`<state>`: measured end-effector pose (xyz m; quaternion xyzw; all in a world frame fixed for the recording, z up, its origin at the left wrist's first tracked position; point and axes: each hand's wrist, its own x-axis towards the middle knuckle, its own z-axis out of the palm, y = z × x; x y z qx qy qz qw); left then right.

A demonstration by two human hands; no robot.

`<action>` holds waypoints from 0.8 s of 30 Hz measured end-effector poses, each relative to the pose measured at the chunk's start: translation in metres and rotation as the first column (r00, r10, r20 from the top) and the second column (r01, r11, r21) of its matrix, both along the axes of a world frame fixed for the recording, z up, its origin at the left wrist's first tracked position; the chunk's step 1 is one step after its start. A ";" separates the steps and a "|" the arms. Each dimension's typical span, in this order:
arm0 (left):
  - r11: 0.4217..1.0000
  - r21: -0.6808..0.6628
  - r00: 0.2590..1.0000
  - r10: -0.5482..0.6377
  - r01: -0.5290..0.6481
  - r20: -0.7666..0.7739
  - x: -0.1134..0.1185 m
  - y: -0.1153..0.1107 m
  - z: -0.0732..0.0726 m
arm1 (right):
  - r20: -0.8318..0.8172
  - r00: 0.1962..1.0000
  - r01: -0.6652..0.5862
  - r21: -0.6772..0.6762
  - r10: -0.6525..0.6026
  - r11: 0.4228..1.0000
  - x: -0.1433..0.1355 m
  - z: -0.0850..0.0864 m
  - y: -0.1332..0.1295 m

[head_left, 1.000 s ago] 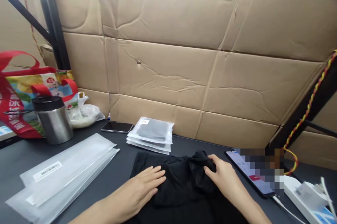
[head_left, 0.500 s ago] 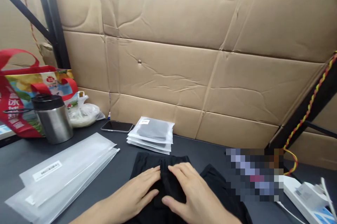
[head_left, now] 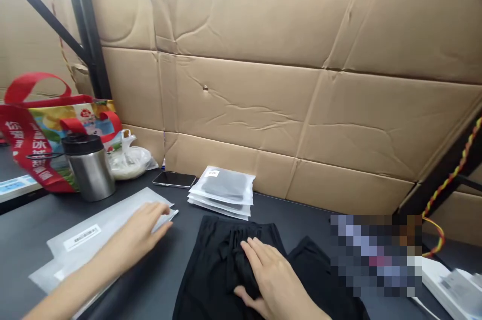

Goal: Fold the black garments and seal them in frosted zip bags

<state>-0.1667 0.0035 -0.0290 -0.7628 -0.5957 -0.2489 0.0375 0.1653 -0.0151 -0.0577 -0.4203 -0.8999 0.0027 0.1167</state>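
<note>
While R hand [head_left: 269, 267] is lying palm-down on the black garment [head_left: 199, 275], thumb splayed away from fingers, L hand [head_left: 146, 222] is hanging over the frosted bags [head_left: 113, 217], fingers loosely spread, pinching nothing visible. Contact w/ bags: unclear from this angle. Garment is sitting at 6 o'clock in view on the counter [head_left: 150, 285]; using it as clock ctr from here. Bags are lying at 9-10, pack stack [head_left: 226, 184] at 11, more black cloth [head_left: 312, 260] at 3 (not seeing if same pc).

Risks, my read:
- only R is bearing on the gathered top [head_left: 233, 245], so folds could be skewing if it's dragging or lifting
- bags are overlapping loosely, prob slick; glancing touch could be fanning them or pulling 2+
- L forearm [head_left: 101, 265] is crossing that pile, could be nudging it askew
- 3 o'clock cloth is lying nr pixelated patch [head_left: 376, 255]; tug could be snagging stuff there
</note>
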 end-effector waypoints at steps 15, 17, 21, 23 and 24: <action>0.961 -0.087 0.965 0.263 -0.263 -0.003 -0.041 -0.037 0.029 | -0.173 0.984 0.093 0.353 -0.033 0.931 -0.012 -0.033 0.002; 0.965 -0.048 0.966 0.258 -0.256 0.021 -0.016 -0.046 0.041 | -0.188 0.981 0.103 0.326 -0.042 0.940 -0.013 -0.034 0.002; 0.999 -0.027 0.999 0.034 -0.033 0.042 0.045 -0.054 0.041 | -0.276 0.959 0.119 0.205 -0.059 0.972 -0.012 -0.023 0.001; 0.994 -0.083 0.996 -0.071 0.076 0.062 0.073 -0.054 0.034 | -0.432 0.897 0.140 0.074 -0.094 0.987 -0.005 -0.012 0.002; 0.986 -0.120 0.992 -0.105 0.114 0.075 0.085 -0.053 0.030 | -0.535 0.834 0.152 -0.016 -0.137 0.988 0.001 -0.006 0.004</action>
